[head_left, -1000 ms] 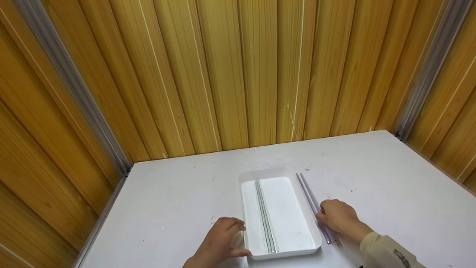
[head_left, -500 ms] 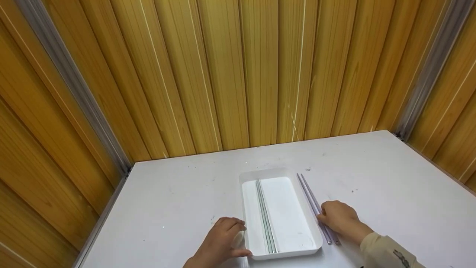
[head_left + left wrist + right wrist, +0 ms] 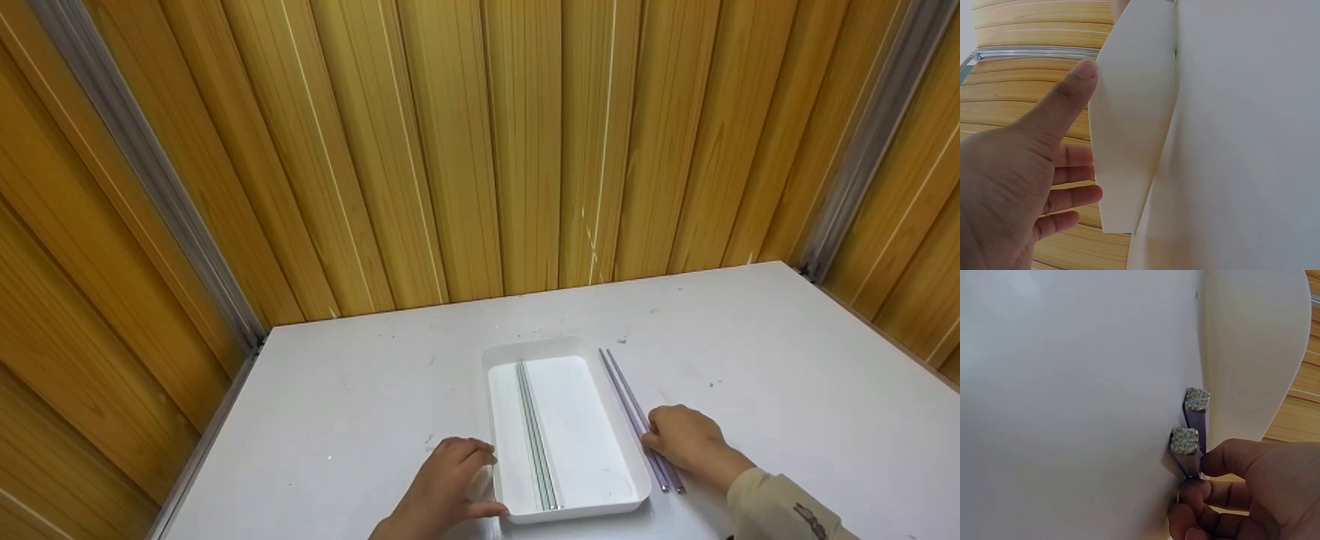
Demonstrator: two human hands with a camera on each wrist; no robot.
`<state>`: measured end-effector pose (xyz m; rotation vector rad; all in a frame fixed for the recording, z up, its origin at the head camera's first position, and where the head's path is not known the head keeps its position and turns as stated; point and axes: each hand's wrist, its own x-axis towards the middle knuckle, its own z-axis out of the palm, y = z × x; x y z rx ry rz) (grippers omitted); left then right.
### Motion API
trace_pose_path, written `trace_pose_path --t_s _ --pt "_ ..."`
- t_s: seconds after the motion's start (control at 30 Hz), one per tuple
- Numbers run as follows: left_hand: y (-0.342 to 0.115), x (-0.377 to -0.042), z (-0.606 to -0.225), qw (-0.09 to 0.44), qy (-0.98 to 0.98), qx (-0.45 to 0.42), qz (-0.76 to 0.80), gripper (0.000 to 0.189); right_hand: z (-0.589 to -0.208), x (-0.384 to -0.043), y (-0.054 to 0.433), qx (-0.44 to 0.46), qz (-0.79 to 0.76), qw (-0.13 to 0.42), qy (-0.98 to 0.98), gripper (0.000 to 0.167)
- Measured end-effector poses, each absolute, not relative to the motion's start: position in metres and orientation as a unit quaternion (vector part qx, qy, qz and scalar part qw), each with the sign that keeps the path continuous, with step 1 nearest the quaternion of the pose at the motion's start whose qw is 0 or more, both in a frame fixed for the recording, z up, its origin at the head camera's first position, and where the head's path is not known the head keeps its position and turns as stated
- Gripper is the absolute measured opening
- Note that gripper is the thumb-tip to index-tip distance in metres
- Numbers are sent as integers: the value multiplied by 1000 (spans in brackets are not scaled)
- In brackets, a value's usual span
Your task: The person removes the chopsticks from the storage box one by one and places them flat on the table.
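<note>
Head view: green sticks (image 3: 535, 437) inside tray (image 3: 585, 431)

"Where is your left hand (image 3: 1016, 174)?"
"At the left of the white tray (image 3: 1129, 129), palm in sight, fingers spread."
"Touching it?"
"My thumb (image 3: 1064, 93) meets the rim with its tip. Of my other fingers (image 3: 1075, 197), two pass partly out of sight behind the tray's edge, one tip overlaps that edge, and the little finger stops just short of it."
"And the tray?"
"It sits on the white surface (image 3: 1252, 140), its smooth outer wall towards me, a soft shadow beside its foot. The surface spreads out on the near side."
"Farther off?"
"Wood-patterned panelling (image 3: 1033, 87), on the far side, crossed by a grey metal rail (image 3: 1033, 52)."
</note>
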<state>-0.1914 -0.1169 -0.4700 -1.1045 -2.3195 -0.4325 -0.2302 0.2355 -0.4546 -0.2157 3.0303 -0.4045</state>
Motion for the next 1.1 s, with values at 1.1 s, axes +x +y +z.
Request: trace_pose_path --t_s 1.1 --pt "-116 -192 -472 299 -844 -417 -160 53 -450 -227 239 -70 -147 48 986 22"
